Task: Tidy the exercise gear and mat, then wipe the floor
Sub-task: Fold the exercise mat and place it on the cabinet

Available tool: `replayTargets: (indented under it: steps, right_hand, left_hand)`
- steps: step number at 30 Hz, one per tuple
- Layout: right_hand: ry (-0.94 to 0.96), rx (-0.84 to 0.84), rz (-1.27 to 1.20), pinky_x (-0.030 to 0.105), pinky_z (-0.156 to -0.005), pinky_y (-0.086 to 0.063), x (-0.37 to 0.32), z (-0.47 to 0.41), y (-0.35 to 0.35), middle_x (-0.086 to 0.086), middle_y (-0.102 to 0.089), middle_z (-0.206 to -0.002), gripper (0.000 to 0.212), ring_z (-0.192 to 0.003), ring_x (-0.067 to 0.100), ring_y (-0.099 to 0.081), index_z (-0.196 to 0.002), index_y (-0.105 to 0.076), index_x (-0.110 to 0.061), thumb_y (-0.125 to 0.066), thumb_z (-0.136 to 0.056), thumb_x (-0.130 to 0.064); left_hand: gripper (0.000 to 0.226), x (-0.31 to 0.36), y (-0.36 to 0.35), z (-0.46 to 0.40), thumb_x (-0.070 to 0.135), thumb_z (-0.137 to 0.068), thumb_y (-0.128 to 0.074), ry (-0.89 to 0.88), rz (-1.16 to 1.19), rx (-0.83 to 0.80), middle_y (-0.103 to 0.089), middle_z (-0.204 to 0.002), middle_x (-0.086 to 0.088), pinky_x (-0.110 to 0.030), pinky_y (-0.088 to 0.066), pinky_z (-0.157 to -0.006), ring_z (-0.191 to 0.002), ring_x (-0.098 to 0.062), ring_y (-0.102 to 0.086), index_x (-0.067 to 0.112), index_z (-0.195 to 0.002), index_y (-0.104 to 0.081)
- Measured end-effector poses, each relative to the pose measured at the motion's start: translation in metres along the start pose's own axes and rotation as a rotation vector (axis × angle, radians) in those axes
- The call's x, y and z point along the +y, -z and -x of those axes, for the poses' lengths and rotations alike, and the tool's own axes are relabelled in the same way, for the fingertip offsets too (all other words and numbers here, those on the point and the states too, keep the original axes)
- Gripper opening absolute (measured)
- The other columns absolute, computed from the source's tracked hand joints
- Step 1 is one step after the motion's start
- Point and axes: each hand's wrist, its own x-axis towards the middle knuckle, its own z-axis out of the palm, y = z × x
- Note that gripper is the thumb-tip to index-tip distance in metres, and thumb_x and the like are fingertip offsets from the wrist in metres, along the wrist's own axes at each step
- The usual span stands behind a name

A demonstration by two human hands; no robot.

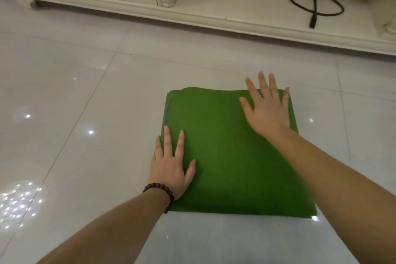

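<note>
Green mat point(231, 156) lies folded into a near-square on the floor point(64, 92), directly under both hands. Left hand point(171, 165) flat, fingers straight, at its 8 o'clock edge; right hand point(266, 109) flat at 1 o'clock. Next fold probably 6-to-12.

Just one view here, and it rode on the person's head, tipped forward and steeply down at the tiled floor point(64, 92). It sat close over the folded green mat point(225, 156), both forearms running in from the bottom edge, and its wide lens reached a white cabinet base point(192, 15) at the top.
</note>
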Motion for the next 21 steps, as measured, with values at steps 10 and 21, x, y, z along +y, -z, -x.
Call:
replayTargets:
  steps: [10,21]
  right_hand:
    - [-0.214,-0.186,-0.108,0.051,-0.116,0.005,0.058,0.049,-0.012,0.006,0.011,-0.160,0.068,-0.146,0.023,0.013,-0.151,0.004,-0.033,-0.010,-0.092,-0.066]
    - [-0.128,-0.002,-0.059,0.049,-0.117,0.009,0.038,0.185,-0.053,0.008,0.007,-0.160,0.068,-0.147,0.022,0.012,-0.152,-0.003,-0.027,-0.013,-0.094,-0.060]
  left_hand:
    - [0.082,0.000,-0.003,0.001,0.067,-0.081,-0.007,0.002,0.026,0.037,0.014,-0.160,-0.012,-0.047,-0.027,-0.114,-0.144,-0.042,-0.010,0.030,-0.153,0.006]
    - [0.081,-0.001,-0.003,0.004,0.066,-0.082,-0.009,-0.008,0.018,0.070,0.009,-0.160,-0.015,-0.050,-0.027,-0.113,-0.142,-0.044,-0.015,0.028,-0.154,-0.001]
